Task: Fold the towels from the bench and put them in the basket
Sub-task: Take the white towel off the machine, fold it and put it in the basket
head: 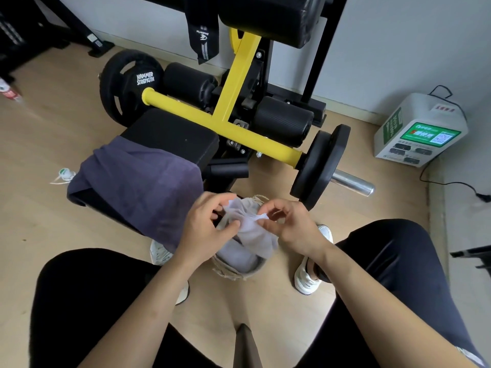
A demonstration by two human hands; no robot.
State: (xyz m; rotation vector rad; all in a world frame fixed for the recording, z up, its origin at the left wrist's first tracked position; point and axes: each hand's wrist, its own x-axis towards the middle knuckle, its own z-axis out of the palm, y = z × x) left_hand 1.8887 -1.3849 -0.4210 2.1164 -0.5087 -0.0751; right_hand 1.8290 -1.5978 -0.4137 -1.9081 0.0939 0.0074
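A: Knees wide, feet planted either side of the basket [240,273]. You've parked it on the floor between your shoes so a folded piece drops straight in, no reach.

B: Hands?

A: Your left hand [206,229] is curled, fingers closed on the left edge of the white towel [252,229]. Your right hand [291,228] pinches the other corner between thumb and fingertips. Cloth is bunched between them, hanging right above the basket mouth.

B: Folded yet?

A: My read, no. It looks crumpled, no clean edges. You seem to be hunting for corners to spread it. Something pale already sits inside the basket, likely a towel; can't tell if it's a separate piece or the tail of this one.

B: Anything left on the bench [172,139]?

A: Yes. Purple towel [138,179] draped over the near end of the pad, one side hanging down, unfolded. It lies near your left hand, so it's an easy next grab.

B: Risks?

A: You're folding in mid-air with no flat surface, so the folds may come out sloppy. Yellow bar [212,120] and weight plate [318,166] sit just behind the basket; keep the cloth off them.
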